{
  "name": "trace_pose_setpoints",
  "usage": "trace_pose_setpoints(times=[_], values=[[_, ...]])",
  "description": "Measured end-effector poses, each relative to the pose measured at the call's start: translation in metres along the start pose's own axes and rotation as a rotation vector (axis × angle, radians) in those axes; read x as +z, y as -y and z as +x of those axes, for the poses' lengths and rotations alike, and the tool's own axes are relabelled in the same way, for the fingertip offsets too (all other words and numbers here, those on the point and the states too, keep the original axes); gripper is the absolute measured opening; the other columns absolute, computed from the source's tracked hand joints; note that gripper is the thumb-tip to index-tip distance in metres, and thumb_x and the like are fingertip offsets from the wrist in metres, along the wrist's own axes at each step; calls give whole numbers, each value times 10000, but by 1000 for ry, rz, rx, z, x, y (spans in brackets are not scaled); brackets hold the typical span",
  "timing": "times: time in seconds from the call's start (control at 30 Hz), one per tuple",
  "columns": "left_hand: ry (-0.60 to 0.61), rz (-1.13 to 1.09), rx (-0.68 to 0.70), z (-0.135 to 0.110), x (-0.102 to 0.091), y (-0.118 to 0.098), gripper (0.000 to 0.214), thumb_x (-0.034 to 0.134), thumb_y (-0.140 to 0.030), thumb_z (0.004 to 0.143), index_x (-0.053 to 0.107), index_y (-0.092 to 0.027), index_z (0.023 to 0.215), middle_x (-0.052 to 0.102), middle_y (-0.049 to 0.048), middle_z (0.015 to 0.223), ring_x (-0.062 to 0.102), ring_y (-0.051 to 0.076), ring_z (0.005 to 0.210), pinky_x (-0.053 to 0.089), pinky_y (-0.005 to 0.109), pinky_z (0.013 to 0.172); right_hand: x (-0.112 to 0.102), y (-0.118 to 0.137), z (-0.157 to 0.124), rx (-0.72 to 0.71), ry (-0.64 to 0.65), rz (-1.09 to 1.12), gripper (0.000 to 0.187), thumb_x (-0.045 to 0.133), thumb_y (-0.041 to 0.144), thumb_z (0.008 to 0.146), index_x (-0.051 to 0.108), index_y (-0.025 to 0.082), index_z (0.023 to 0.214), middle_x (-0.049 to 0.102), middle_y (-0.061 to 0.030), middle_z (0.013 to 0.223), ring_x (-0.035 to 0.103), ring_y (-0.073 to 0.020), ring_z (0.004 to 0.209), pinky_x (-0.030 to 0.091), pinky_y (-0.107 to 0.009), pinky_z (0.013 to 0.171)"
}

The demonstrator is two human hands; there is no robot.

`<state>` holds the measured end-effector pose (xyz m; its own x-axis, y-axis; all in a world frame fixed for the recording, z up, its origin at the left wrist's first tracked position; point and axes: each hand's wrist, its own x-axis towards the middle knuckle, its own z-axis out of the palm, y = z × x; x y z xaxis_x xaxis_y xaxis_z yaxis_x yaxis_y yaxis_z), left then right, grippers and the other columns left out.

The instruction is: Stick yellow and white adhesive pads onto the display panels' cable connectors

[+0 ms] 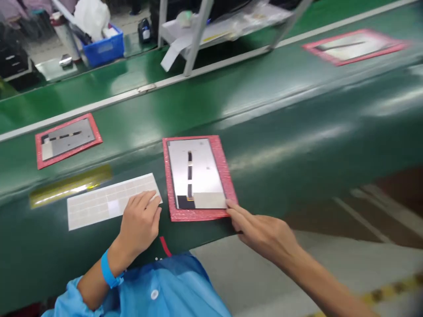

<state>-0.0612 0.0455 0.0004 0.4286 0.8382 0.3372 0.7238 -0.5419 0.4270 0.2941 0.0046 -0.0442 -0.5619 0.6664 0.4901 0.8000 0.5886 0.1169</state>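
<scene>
My left hand (141,218) rests on the right end of a white sheet of labels (94,203), its fingers bent and pressed together at the sheet's edge. Whether a label is between the fingertips is hidden. My right hand (261,229) pinches the lower right corner of a pink bubble-wrap sleeve (226,169). On that sleeve lies a flat silver display panel (198,171) with a dark ribbon cable down its back and a black patch at its lower left. The thumb is at the panel's corner.
A strip of yellow film (71,185) lies behind the label sheet. Other panels on pink sleeves lie at the left (69,138) and far right (357,46) of the green bench (280,176). Across the bench stand a metal-legged shelf (196,39) and a blue bin (104,46).
</scene>
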Motion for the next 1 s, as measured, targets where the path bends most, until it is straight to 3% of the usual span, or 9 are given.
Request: trace_pose_setpoints(times=[0.07,0.13,0.23,0.33,0.43,0.6,0.77,0.93,1.0], values=[[-52,9,-71,-17,-3,-3,258,564,-109,1045,739,-142,1231,787,164,1265,754,343,1161,636,547,976,-16,6,7,115,1,87,211,644,122,986,744,208,1152,853,-61,1102,683,-147,587,448,-324,522],[-99,20,-149,-33,-10,-13,232,569,-133,1062,739,-145,1219,799,142,1202,765,293,1104,646,483,956,-33,21,26,361,-83,335,152,742,269,970,755,252,1120,826,-73,946,683,-188,605,415,-333,472],[-102,-173,-218,-49,-23,-41,237,621,-267,1085,724,-166,1274,799,113,1202,767,233,1090,649,382,941,-53,70,75,749,-345,1118,116,660,323,1007,749,305,935,652,-81,722,653,-260,671,476,-366,509],[-69,-423,-234,-56,-34,-64,266,610,-396,1101,738,-174,1172,816,90,1107,772,219,977,628,354,850,-54,132,130,823,-289,1832,225,609,371,1042,747,266,899,539,-39,711,512,-173,536,405,-317,448],[-126,-362,-289,-64,-45,-65,319,532,-344,1134,721,-180,937,774,42,835,700,177,743,539,327,710,-38,177,166,838,-251,2142,264,592,388,1069,745,245,908,536,-21,800,468,-112,530,410,-287,487],[-181,-235,-345,-85,-65,-41,363,490,-333,1151,727,-155,940,722,43,759,623,151,651,457,299,621,-9,191,174,644,-144,1944,206,671,391,1054,799,251,972,695,-77,948,691,-206,911,592,-330,777],[-90,-254,-313,-90,-75,-7,336,543,-340,1134,734,-176,912,749,29,776,669,164,682,502,324,661,9,172,180,621,99,1722,154,723,374,1036,820,267,981,778,-45,905,751,-185,851,625,-290,757],[-151,17,-374,-74,-87,86,230,575,-303,1111,779,-197,1126,814,86,1099,741,253,1051,591,417,953,58,163,234,939,-77,1562,189,848,414,930,775,249,874,786,-38,861,768,-202,796,666,-349,779],[-65,162,-388,-70,-87,122,262,618,-287,1080,755,-178,1276,765,137,1318,680,320,1249,549,504,1084,84,169,259,972,-127,1561,222,902,402,865,748,243,848,772,-33,816,760,-205,732,668,-352,704]])
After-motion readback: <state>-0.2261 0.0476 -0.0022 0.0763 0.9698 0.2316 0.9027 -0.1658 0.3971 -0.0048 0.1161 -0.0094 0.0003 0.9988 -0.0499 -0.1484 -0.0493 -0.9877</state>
